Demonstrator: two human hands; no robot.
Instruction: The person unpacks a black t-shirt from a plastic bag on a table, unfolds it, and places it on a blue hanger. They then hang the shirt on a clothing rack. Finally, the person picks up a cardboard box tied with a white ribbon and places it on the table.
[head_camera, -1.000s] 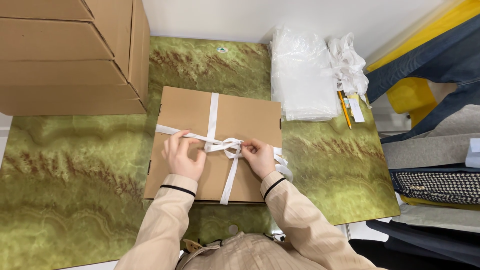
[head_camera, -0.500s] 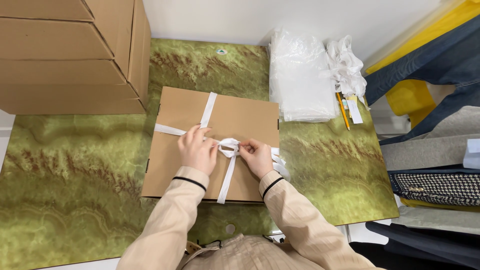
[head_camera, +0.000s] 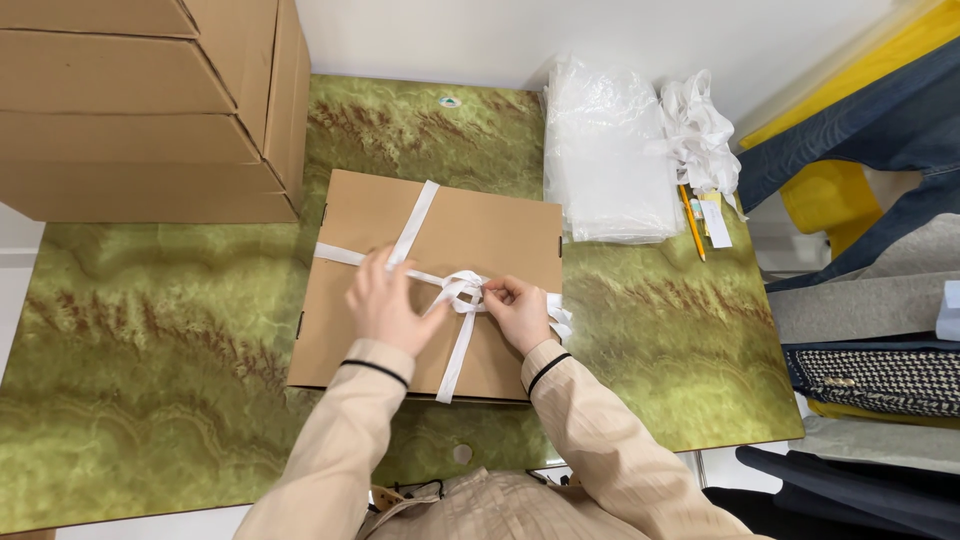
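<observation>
A flat brown cardboard box (head_camera: 430, 285) lies on the green marbled tabletop (head_camera: 150, 350), directly under both hands. A white ribbon (head_camera: 412, 225) already runs across it both ways: one band comes down from the far edge, another crosses from the left edge, and a tail hangs toward the near edge below the hands. So the wrapping is done, and the work now sits at the knot (head_camera: 462, 290), which lies between the two hands, slightly right of the box's middle.

The left hand (head_camera: 388, 305) rests on the lid with fingers loosely curved, their tips reaching toward the knot from the left; whether it pinches a strand cannot be told. The right hand (head_camera: 518, 312) is curled, thumb and forefinger pinched on the ribbon just right of the knot. A loose ribbon end shows beyond its knuckles, at the box's right edge.

The knot looks gathered into small loops but not neatly finished; tightening and tidying the loops seem to be what is left.

Beyond the left hand stands a stack of plain cardboard cartons (head_camera: 140, 110). Beyond the right hand lie clear plastic bags (head_camera: 605, 160), a bundle of white ribbon (head_camera: 697, 135) and a yellow pencil (head_camera: 692, 222).
</observation>
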